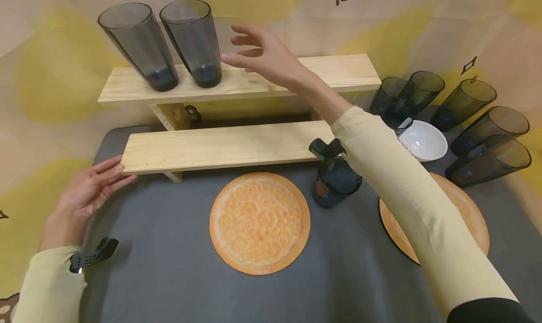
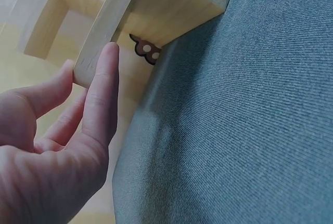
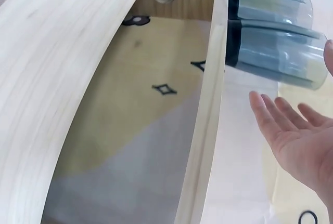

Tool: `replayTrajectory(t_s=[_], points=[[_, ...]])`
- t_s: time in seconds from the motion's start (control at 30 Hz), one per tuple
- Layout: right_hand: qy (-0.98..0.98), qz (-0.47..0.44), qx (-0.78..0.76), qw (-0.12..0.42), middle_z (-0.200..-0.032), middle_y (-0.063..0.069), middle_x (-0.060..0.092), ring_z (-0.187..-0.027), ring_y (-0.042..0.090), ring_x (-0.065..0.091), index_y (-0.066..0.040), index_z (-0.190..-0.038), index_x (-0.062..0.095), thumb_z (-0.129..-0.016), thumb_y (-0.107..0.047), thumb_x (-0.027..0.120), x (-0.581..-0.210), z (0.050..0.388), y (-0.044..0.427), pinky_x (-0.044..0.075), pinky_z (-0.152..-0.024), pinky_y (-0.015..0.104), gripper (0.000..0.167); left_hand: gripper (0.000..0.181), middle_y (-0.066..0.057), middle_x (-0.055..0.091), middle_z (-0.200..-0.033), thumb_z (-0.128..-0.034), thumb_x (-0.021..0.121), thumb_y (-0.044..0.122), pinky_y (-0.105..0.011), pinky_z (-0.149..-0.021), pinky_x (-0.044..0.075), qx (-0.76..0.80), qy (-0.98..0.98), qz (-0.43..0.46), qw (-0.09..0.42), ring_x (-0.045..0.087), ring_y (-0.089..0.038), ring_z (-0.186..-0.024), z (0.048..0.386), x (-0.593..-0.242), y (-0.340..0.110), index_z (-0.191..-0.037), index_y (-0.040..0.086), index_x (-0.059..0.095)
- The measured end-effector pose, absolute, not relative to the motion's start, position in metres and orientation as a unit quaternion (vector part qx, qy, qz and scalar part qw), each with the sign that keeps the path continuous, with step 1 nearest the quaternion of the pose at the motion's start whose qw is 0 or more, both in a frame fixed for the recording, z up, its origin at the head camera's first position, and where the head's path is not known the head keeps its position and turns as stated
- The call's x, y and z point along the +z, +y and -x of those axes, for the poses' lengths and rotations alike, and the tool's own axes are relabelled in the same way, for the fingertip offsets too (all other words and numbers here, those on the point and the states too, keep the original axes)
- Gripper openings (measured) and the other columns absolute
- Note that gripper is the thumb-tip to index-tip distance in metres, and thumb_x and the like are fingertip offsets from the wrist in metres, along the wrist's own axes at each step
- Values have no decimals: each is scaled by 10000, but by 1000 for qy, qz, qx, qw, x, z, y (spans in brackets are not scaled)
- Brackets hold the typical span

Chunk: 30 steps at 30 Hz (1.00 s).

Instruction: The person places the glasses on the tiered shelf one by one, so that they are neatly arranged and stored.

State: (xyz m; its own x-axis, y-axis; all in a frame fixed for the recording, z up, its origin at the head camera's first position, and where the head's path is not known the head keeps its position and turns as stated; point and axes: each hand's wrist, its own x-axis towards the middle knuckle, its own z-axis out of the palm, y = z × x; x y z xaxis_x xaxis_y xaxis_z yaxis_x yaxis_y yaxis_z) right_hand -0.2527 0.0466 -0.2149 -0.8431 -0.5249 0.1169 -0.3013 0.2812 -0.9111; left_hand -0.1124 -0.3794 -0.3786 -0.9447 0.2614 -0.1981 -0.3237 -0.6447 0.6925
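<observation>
A two-tier wooden shelf stands at the back of the table. My left hand pinches the left end of its lower board, thumb on one side and fingers on the other, as the left wrist view shows. Two tall grey-tinted glasses stand side by side on the left part of the upper board. Just right of the nearer-to-centre glass, my right hand hovers over the upper board with spread fingers, holding nothing. In the right wrist view a small gap separates the fingertips from that glass.
A round bread-patterned mat lies at the table's centre, another mat under the right forearm. A dark cup with black-handled things sits beside the shelf. Several tinted glasses and a white bowl crowd the right back.
</observation>
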Motion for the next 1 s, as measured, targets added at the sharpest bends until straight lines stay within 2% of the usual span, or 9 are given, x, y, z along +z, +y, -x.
replayTrajectory(t_s=[0.2,0.37,0.6,0.8,1.0], points=[[807,283,-510,89,-1468,-7,474,-1323,120,469,-188,-1544,287,-921,-281,699,-220,237,80,428,-1080,277,752,390,-200,669,-1157,-989,325,-168,-477,-873,566,908,385,26,163,669,-318,-1055,111,-383,-380,-1183,-69,649],[804,306,-505,74,-1468,-1,477,-1323,124,467,-193,-1534,313,-929,-240,688,-216,220,109,394,-1116,311,713,383,-190,672,-1156,-991,339,-159,-473,-868,569,906,390,35,162,672,-312,-1051,112,-381,-379,-1180,-54,656],[803,320,-501,47,-1462,39,490,-1328,187,475,-178,-1507,375,-920,-176,693,-207,198,144,368,-1142,434,667,380,-193,670,-1158,-992,335,-158,-471,-870,570,908,386,27,159,669,-311,-1057,115,-380,-377,-1181,-60,649],[809,319,-490,61,-1459,64,489,-1341,212,462,-170,-1506,381,-916,-145,698,-214,191,161,376,-1125,495,670,381,-201,669,-1151,-989,334,-162,-477,-866,572,910,386,26,149,671,-315,-1050,114,-378,-379,-1177,-65,651],[809,315,-490,81,-1472,73,473,-1347,224,450,-205,-1538,305,-951,-127,649,-225,183,170,373,-1128,479,684,373,-198,674,-1147,-985,351,-164,-477,-866,570,908,392,34,146,675,-312,-1044,112,-378,-378,-1175,-64,656]])
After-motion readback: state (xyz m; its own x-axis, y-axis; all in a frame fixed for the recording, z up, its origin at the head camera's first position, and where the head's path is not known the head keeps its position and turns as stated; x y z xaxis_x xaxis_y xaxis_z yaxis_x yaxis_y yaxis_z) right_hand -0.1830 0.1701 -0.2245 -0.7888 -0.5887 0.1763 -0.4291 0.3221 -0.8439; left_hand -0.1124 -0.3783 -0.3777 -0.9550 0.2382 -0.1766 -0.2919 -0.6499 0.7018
